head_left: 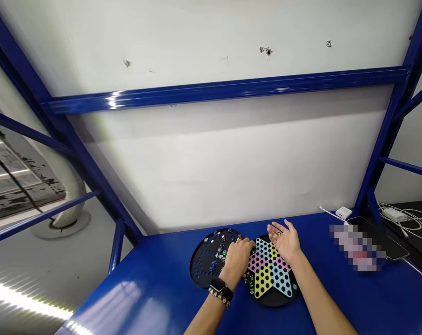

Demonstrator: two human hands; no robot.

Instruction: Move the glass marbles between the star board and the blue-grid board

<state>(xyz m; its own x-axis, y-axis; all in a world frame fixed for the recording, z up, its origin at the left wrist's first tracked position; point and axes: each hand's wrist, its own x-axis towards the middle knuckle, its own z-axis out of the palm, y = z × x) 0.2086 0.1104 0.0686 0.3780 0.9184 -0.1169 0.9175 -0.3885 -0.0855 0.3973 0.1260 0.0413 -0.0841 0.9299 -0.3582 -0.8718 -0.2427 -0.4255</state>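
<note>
A Chinese checkers board (274, 298) with a black round base carries a star of blue, yellow and pink points with black holes. To its left lies a round black tray (198, 260) with several glass marbles (221, 253) scattered on it. My left hand (237, 259), wearing a watch and a bracelet, reaches to the board's left edge. Its fingers curl downward and together, and what they hold, if anything, is hidden. Over the board's upper right, my right hand (286, 242) is turned palm up and cupped, with a small yellow marble (279, 234) at its fingers.
More dark green marbles (249, 282) sit along the board's left rim. On the right of the blue table (155, 270) are a blurred-out object (359, 246), a dark tablet (394, 244), a white charger (343, 212) and cables. A blue metal frame (231, 88) stands before the white wall.
</note>
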